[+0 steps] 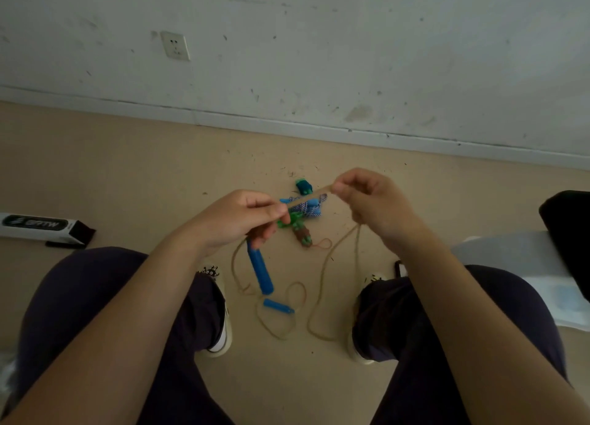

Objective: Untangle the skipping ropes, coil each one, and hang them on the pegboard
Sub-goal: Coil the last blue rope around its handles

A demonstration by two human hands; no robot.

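Between the knees of the seated person, above the floor, both hands pinch one thin tan cord skipping rope [319,300]. The left hand [238,222] nips it between thumb and forefinger, its lower fingers curled round the top of a long blue foam handle [260,269] that hangs down towards five o'clock. The right hand [367,201] pinches the same cord at its fingertips, so a short taut stretch runs between the hands from eight o'clock up to two o'clock. Below, the rest of the cord droops in slack loops onto the beige floor [127,175], near a second blue handle [277,306] that lies pointing towards four o'clock.

The cord looks light, limp and prone to kinking; it should be fed hand over hand, a handle serving as the firm anchor for coiling.

At twelve o'clock from the hands, on the floor, sits a tangle of other ropes [301,214]: blue-and-white braid, green plastic, teal and brown handles, well knotted together. A white carton [41,226] lies at nine o'clock. No pegboard shows.
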